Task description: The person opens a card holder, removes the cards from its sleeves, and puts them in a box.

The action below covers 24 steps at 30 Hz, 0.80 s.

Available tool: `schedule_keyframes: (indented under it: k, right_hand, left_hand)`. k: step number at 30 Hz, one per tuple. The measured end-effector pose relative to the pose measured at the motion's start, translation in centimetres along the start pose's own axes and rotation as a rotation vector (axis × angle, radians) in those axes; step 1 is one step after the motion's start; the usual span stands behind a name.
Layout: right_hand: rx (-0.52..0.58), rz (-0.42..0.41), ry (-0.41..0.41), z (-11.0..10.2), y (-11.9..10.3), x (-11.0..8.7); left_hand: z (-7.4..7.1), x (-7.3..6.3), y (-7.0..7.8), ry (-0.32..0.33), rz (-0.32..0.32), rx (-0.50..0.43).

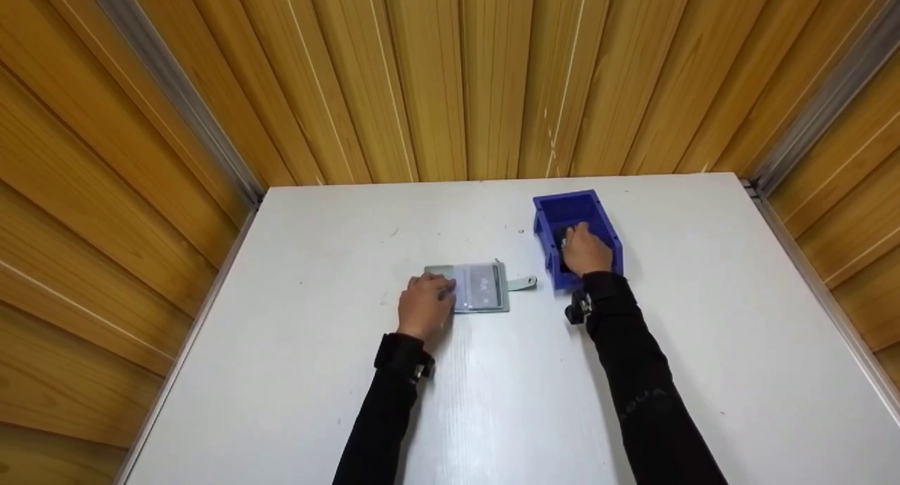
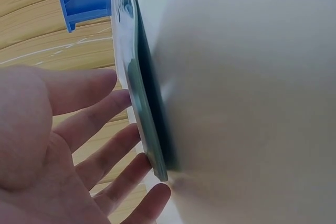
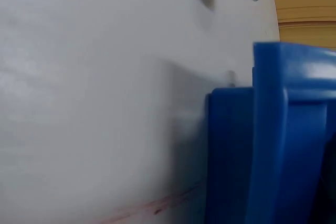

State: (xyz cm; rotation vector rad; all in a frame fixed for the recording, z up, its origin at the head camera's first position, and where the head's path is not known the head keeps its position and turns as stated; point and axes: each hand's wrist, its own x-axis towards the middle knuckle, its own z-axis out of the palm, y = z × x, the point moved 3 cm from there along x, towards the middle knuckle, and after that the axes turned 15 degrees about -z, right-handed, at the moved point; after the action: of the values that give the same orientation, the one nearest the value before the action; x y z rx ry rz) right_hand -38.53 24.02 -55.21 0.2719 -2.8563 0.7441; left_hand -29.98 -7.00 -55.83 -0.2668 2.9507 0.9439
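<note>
A pale green card holder [image 1: 502, 288] lies spread out on the table, with clear plastic sleeves [image 1: 464, 288] and a strap [image 1: 522, 283] pointing right. My left hand [image 1: 425, 306] rests on its left part; in the left wrist view, spread fingers touch the cover's edge [image 2: 144, 114]. My right hand [image 1: 587, 251] reaches down into a blue bin [image 1: 566, 202], fingers bent beside a black item [image 1: 562, 240] with light marks. Whether the fingers grip that item I cannot tell. Only the bin's wall [image 3: 268, 145] shows in the right wrist view, and the hand is out of sight there.
The white table [image 1: 316, 295] runs back to a wood-patterned wall [image 1: 436, 84]. Metal posts [image 1: 176, 84] stand at the corners. The bin sits at the back right, just beyond the strap's end.
</note>
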Motion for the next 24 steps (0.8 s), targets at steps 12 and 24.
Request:
schedule_keyframes:
  k: [12,24]
  right_hand:
    - [-0.101,0.028,-0.123,1.0,-0.6,-0.3]
    - [-0.146,0.175,-0.029,1.2,-1.1,0.2]
  left_hand:
    - [0.2,0.1,-0.1,0.0,-0.004,0.012]
    - [-0.1,-0.1,-0.1,-0.002,0.01,-0.002]
